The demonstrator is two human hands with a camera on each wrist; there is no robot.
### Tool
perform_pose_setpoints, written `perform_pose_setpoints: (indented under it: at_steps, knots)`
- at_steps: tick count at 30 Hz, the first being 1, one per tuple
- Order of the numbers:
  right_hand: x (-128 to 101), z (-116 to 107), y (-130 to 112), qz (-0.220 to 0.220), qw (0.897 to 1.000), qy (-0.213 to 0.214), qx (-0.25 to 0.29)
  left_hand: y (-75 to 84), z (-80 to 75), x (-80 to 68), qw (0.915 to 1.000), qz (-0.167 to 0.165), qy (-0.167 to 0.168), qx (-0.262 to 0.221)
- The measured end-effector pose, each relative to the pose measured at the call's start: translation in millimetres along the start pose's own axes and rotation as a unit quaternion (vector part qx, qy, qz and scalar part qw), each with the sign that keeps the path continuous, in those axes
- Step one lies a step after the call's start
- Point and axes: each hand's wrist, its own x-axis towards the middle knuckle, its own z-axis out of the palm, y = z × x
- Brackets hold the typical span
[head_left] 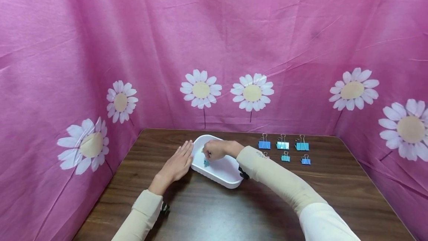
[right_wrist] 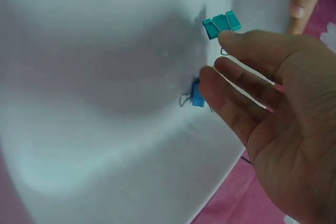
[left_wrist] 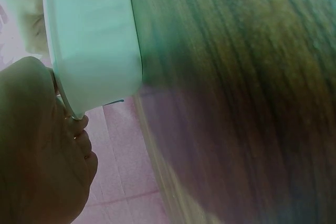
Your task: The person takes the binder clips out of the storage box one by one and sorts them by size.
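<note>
A white tray sits on the brown table. My left hand lies flat with straight fingers against the tray's left wall; the left wrist view shows that hand beside the tray. My right hand reaches down into the tray, fingers loosely bent and holding nothing. In the right wrist view a teal binder clip lies just beyond the fingertips of my right hand. A small blue clip lies on the tray floor beside it.
Several binder clips lie on the table right of the tray: blue, silver, teal, and smaller ones. Pink flowered cloth walls in the back and sides.
</note>
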Motion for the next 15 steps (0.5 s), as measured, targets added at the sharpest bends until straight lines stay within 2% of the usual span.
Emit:
perform_pose_setpoints:
  at_steps: [7,15]
  knots:
    - [-8.7,-9.0,7.5,0.02,0.999,0.023,0.043,-2.5,1.4,0.4,1.0,-0.001,-0.002,0.004]
    - [-31.8,-18.7,18.7,-0.012,0.993,0.072,0.087,-0.4,1.7,-1.4,1.0,-0.002,0.006,-0.003]
